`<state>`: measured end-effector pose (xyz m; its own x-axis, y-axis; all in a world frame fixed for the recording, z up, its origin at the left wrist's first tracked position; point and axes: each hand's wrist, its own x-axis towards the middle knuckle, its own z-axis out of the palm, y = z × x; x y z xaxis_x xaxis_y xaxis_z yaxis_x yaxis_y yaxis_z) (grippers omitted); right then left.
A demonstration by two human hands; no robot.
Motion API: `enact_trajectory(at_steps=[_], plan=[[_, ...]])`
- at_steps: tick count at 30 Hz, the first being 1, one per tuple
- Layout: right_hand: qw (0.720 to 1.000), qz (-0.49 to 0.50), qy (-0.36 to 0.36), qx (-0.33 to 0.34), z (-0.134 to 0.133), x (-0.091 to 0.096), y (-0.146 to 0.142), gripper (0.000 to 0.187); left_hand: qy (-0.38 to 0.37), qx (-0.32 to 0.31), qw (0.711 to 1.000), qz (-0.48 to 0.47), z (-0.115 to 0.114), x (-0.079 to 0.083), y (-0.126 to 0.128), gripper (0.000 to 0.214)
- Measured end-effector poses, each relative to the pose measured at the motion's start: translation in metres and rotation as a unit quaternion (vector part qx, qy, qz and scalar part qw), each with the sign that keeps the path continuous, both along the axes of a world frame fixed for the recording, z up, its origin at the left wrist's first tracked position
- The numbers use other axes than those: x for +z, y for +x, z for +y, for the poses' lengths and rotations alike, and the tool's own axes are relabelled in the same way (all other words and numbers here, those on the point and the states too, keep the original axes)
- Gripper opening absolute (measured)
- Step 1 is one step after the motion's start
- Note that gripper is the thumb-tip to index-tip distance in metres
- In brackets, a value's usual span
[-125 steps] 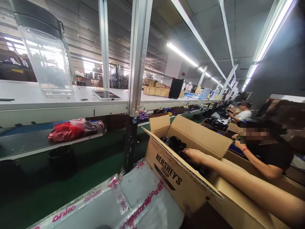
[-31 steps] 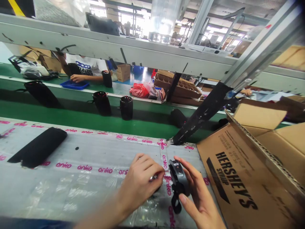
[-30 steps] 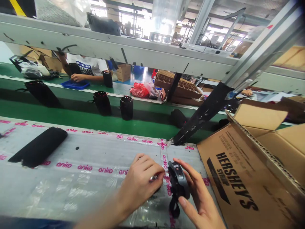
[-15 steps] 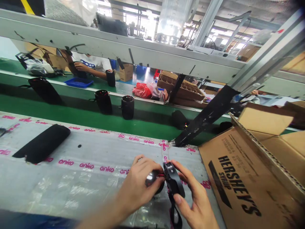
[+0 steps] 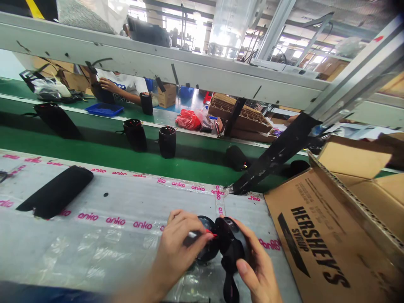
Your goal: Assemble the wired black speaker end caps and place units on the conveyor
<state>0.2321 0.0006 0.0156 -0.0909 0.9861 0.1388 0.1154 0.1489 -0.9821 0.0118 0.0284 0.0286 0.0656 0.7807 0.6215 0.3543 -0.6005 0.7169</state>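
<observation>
Two hands work over a plastic-wrapped table, with an open Hershey's Syrup carton at its right and a black padded sleeve lying well to the left. The right hand curls half-closed around a black strapped casing, held just against a round black part low over the table. The left hand pinches a small silvery piece beside a red wire.
</observation>
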Motion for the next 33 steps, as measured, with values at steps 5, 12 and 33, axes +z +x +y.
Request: enact_trajectory(at_steps=[5,12,33], plan=[[1.000,0.024,0.003,-0.020,-0.001,-0.015,0.000,0.064,0.011,-0.012,1.000,0.006,-0.001,0.006,0.011,0.014],[0.989,0.140,-0.028,-0.050,0.000,-0.031,-0.003,0.055,0.007,-0.021,0.999,0.036,0.005,0.013,0.017,0.024],[0.997,0.047,0.057,-0.031,-0.001,-0.003,0.001,0.059,0.054,-0.075,0.993,0.074,0.008,0.013,0.010,0.029]])
